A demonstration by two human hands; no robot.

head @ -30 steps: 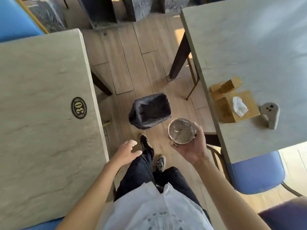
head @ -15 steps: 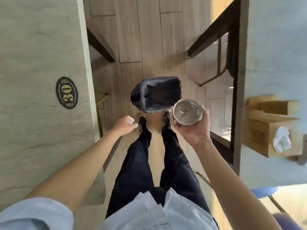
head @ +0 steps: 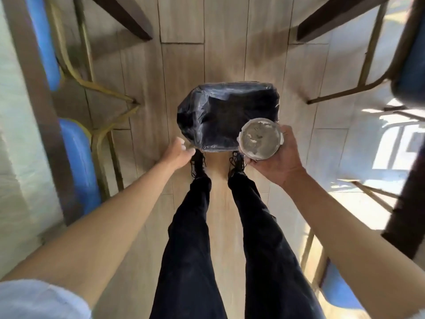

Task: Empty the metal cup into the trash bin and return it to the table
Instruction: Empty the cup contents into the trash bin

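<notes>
A round metal cup point(head: 260, 138) with grey and white scraps inside is held upright in my right hand point(head: 274, 161), mouth facing up. It hovers over the near right corner of the trash bin point(head: 220, 116), a small bin lined with a black plastic bag, standing on the wooden floor just ahead of my shoes. My left hand point(head: 176, 153) reaches forward with loosely curled fingers and holds nothing, right at the bin's near left edge; whether it touches the bag is unclear.
Table edges and dark legs flank the aisle on the left point(head: 25, 125) and right point(head: 407, 180). Blue chairs with metal frames stand at the left point(head: 76, 162) and right point(head: 411, 63). My black-trousered legs point(head: 230, 238) fill the lower middle.
I have stepped and leaned closer, so the bin now sits directly under my hands. The cup has moved over the bin's near right corner. My left hand has reached to the bin's edge.
</notes>
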